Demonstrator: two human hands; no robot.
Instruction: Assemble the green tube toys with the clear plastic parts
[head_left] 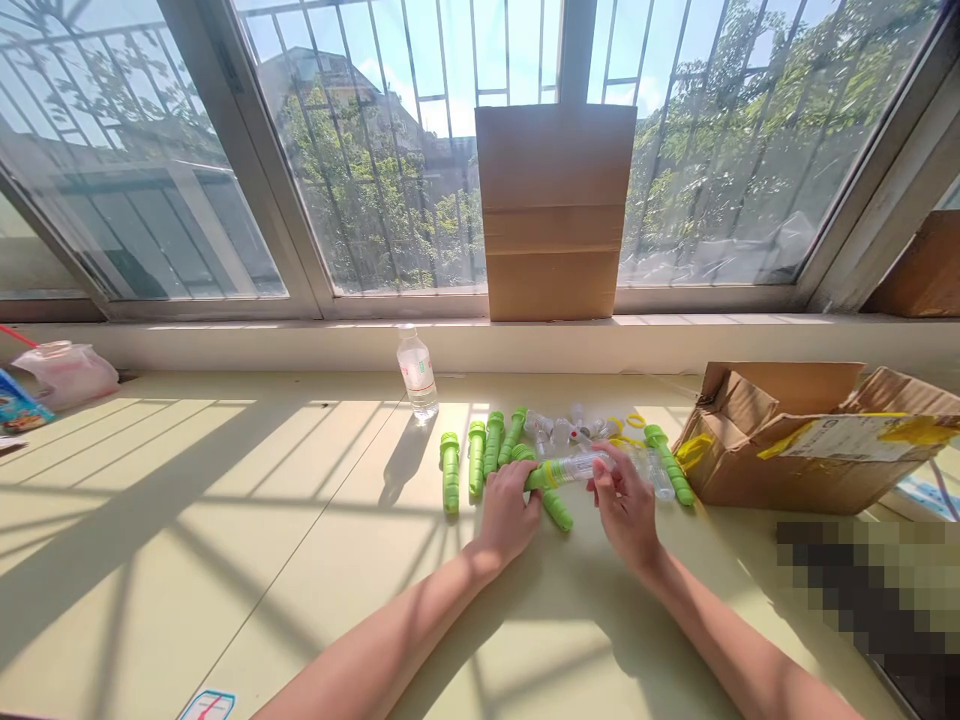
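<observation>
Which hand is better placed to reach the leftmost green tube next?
Probably the left hand: it is nearer that green tube; the right hand sits farther, at the clear end of the held tube.

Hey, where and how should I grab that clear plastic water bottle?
The clear plastic water bottle is probably best gripped around its labelled middle, from the left: it stands upright with a roughly cylindrical body, and the green ribbed plastic tubes are to its right, nearer you.

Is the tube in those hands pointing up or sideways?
Sideways: the tube reaches across, green end in the left hand, clear end in the right hand.
</observation>
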